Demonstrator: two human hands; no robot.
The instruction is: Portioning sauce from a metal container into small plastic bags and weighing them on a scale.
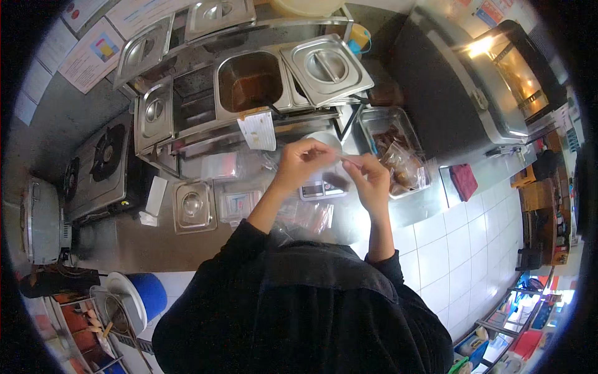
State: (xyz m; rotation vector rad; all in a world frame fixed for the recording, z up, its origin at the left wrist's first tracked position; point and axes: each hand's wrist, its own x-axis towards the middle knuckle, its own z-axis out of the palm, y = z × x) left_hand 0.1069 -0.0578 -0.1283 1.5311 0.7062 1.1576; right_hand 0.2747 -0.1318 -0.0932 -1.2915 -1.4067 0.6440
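Above the steel counter, my left hand [306,161] and my right hand [371,180] pinch a small, thin plastic bag [348,158] by its edge. It is blurred, so its contents cannot be told. Below them sits a digital kitchen scale [314,190], partly covered by my hands. A pale round bowl [327,138] shows behind my left fingers. Clear plastic bags with reddish strips [303,216] lie close to my body. Left of these is a clear plastic box [240,203] holding packs, with another stack of bags [222,166] behind it.
Right of my hands stands a tray [423,184] with brown food and bagged portions. A steel rack holds an open pan of brown sauce [252,82] and a lidded pan [327,65]. A lidded steel container [192,205], gas stove [103,163] and red cloth [463,181] sit farther out.
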